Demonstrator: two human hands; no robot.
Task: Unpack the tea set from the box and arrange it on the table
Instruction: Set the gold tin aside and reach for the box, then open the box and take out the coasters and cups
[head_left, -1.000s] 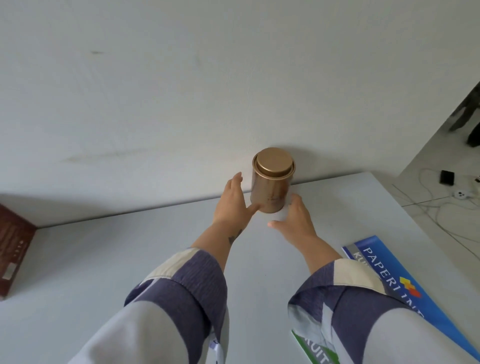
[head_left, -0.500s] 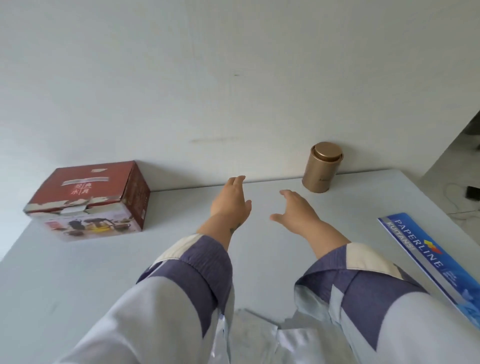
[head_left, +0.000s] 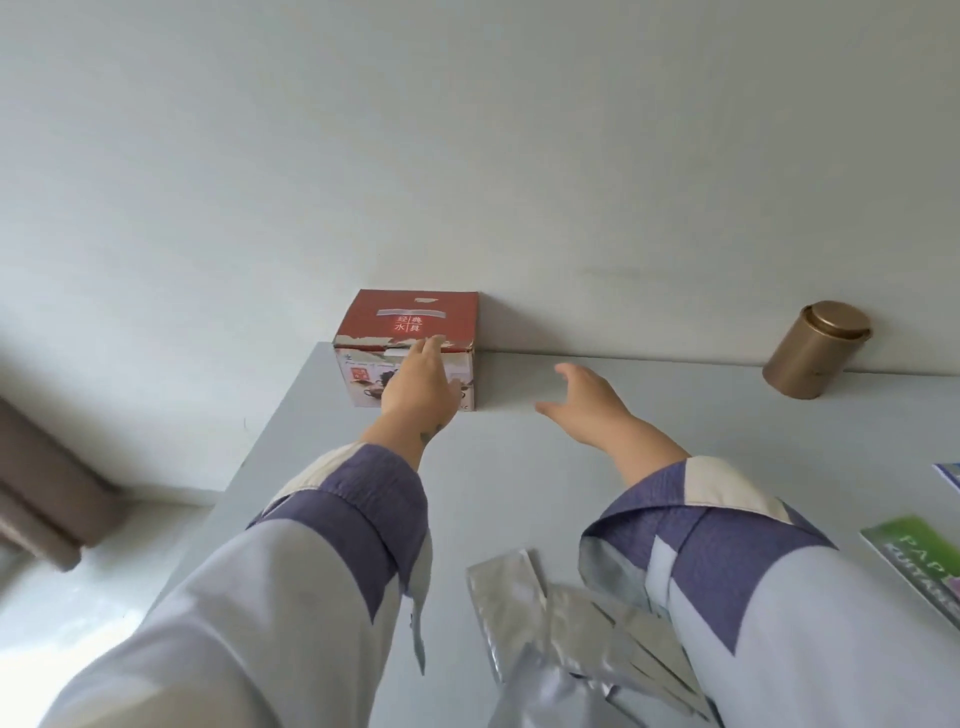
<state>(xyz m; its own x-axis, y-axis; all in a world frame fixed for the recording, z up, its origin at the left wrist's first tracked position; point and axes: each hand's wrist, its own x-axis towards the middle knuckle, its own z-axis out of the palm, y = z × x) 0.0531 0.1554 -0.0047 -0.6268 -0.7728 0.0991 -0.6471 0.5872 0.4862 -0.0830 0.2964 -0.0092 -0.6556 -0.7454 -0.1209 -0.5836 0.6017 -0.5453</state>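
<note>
A red tea set box with a taped lid stands closed at the far left corner of the pale table, against the wall. My left hand is stretched out over its front face, fingertips at the top front edge, fingers apart. My right hand hovers open above the table just right of the box, not touching it. A gold tin canister with its lid on stands at the far right by the wall.
Silver foil packets lie near the front edge between my sleeves. Blue and green paper packs lie at the right edge. The table's left edge drops to the floor, where a brown piece of furniture stands.
Both hands let go of the gold canister, which stays by the wall, and moved left to the red box. The view swung left with them.
</note>
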